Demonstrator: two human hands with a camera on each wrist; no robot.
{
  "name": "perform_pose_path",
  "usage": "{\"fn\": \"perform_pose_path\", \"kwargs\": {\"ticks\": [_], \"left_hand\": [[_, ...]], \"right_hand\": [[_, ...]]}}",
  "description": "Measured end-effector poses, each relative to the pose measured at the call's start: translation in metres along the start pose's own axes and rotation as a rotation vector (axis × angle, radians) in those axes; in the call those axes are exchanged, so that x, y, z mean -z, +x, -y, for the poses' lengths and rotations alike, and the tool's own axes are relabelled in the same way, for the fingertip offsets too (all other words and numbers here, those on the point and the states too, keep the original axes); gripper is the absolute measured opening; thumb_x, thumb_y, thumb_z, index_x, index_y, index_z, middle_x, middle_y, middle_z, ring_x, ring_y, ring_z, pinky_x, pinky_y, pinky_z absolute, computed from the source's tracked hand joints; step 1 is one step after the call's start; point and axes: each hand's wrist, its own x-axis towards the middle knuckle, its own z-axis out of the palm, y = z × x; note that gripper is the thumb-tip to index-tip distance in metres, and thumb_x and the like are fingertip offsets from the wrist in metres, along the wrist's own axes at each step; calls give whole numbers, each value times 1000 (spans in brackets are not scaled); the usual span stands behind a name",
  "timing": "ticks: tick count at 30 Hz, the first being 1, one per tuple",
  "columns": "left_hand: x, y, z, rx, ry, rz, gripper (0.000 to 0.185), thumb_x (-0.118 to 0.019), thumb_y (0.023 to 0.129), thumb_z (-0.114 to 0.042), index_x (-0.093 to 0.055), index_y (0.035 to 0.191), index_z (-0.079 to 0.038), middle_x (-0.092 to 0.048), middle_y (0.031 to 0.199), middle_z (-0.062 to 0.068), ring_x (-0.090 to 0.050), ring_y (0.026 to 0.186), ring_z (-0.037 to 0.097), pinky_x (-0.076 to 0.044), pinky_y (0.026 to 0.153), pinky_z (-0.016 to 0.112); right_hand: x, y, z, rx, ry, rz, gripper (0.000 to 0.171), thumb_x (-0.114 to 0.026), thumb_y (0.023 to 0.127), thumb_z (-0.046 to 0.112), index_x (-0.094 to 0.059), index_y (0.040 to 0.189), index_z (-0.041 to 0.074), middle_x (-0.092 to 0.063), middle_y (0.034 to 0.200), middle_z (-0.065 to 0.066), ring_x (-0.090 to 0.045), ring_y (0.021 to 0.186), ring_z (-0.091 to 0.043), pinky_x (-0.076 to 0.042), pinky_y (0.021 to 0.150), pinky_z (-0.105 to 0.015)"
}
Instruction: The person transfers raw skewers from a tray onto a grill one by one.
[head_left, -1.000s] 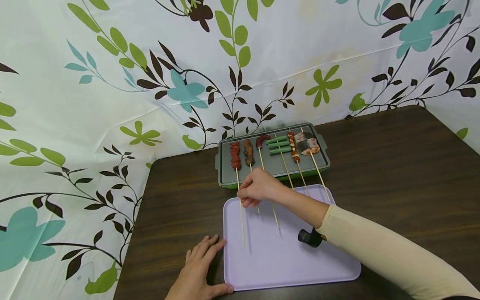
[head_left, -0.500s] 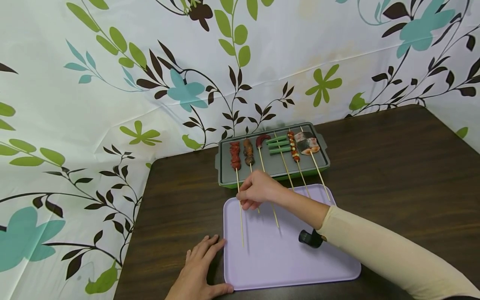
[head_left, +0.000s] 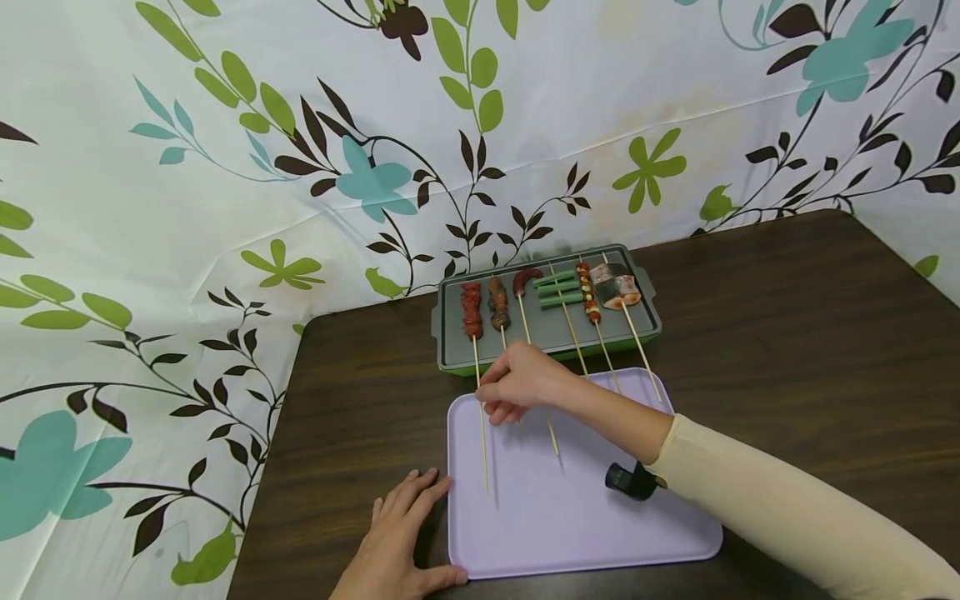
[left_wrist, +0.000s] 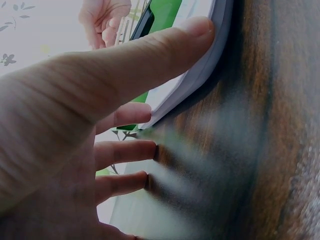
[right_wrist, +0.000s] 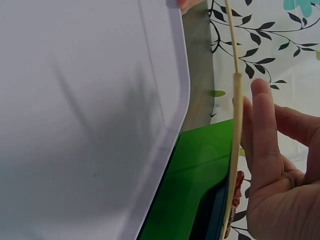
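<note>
My right hand [head_left: 521, 379] pinches the stick of the leftmost skewer, with red meat [head_left: 471, 312], near the tray's far edge. In the right wrist view a wooden stick [right_wrist: 237, 120] crosses in front of the fingers [right_wrist: 265, 135]; their contact is unclear there. Beside it on the toy grill [head_left: 551, 333] lie skewers of brown meat [head_left: 498, 304], a dark red curved piece [head_left: 525, 282], green stalks [head_left: 558, 290], red and white pieces [head_left: 587, 292] and fish [head_left: 617, 287]. With fingers spread, my left hand [head_left: 397, 533] touches the left edge of the lilac tray [head_left: 585, 533].
Dark wooden table [head_left: 795, 333] surrounds the tray and grill. Behind it hangs a white sheet [head_left: 570, 83] with leaf and flower prints. Several skewer sticks extend from the grill over the tray. A black camera mount [head_left: 632, 481] sits at my right wrist, above the tray.
My right forearm and its wrist mount have shifted slightly to the right, while the fingers stay at the red meat skewer's stick. The left hand, tray and skewers look almost unchanged.
</note>
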Motion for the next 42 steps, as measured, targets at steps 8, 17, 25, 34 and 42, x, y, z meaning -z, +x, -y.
{"fn": "perform_pose_path", "kwargs": {"ticks": [8,17,25,34,42], "left_hand": [[-1,-1,0,-7,-5,-5,102,-75,62,-74,-45,147,-26,-42,148,5,-31,139,39,-24,93,80],[-1,-2,2,-2,-1,-11,101,-75,62,-74,-44,147,-27,-41,149,5,-31,139,38,-23,91,81],[-2,-4,2,-6,-8,-6,102,-74,63,-73,-43,148,-27,-40,150,5,-30,140,39,-22,91,82],[-4,-5,3,-35,9,-34,101,-72,65,-74,-40,150,-29,-39,151,4,-30,140,37,-23,93,81],[4,-17,7,-35,91,-121,89,-67,74,-73,-44,148,-30,-43,149,4,-39,135,36,-31,93,75]], "right_hand": [[6,-21,-9,66,28,76,28,-68,93,13,-69,114,-5,-73,81,-12,-72,67,-22,-58,59,-34],[11,-62,-21,182,60,121,29,-68,92,13,-67,113,-7,-73,82,-11,-72,67,-25,-58,59,-36],[21,-110,-39,225,90,86,33,-67,93,13,-65,118,-8,-73,88,-14,-71,71,-28,-58,61,-37],[69,-169,-94,353,106,-135,27,-57,97,0,-59,120,-14,-73,92,-14,-71,71,-26,-58,61,-42],[98,-211,-133,298,-547,-762,29,-78,85,13,-72,112,5,-74,93,-8,-64,70,3,-48,55,-12]]}}
